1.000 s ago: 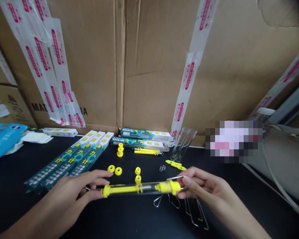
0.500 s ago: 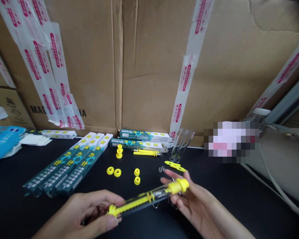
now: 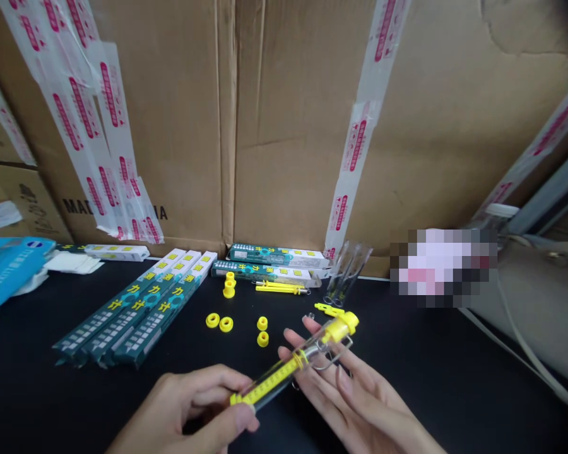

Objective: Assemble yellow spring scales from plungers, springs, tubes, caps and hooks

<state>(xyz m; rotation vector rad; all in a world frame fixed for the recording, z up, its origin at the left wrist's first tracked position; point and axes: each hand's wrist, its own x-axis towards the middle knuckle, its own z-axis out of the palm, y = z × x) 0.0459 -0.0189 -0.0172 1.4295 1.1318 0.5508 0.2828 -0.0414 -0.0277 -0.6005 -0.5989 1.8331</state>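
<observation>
"Where's the clear plastic tube (image 3: 277,380) with yellow ends?"

"Held slanting over the black surface (image 3: 430,391); the left hand's (image 3: 189,413) fingers close around its lower end; the right hand's (image 3: 350,400) fingers fan open beneath its upper end."

"Room?"

"Open surface rightward; long green cartons (image 3: 142,315) lie leftward."

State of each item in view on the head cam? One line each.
left hand, closed around the tube's lower end
right hand, open, tube lying across the fingers
clear tube, held tilted, yellow parts at both ends, wire loop at upper end
yellow rings, four lying loose on the table
yellow pieces, stacked upright
green boxes, three lying flat side by side
cardboard carton, seams taped
</observation>
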